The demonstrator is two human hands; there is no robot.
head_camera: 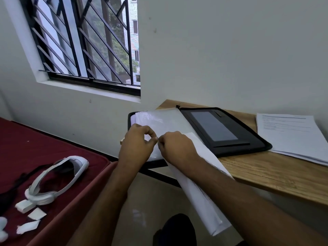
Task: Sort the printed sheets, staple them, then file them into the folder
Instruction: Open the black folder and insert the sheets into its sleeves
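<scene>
An open black zip folder (230,132) lies at the left end of the wooden desk (276,173), its clear plastic sleeves (165,119) turned up on the left half. My left hand (137,144) pinches the edge of a sleeve. My right hand (175,148) meets it fingertip to fingertip and pinches the same edge. A set of white printed sheets (200,189) slants from under my right hand down off the desk's front edge; my right forearm lies over it. Whether its top end is inside the sleeve is hidden by my hands.
A second stack of printed sheets (291,135) lies at the desk's right end against the wall. Left of the desk is a maroon bed (32,150) with a white head strap (58,178) and small white pads. A barred window (85,41) is behind.
</scene>
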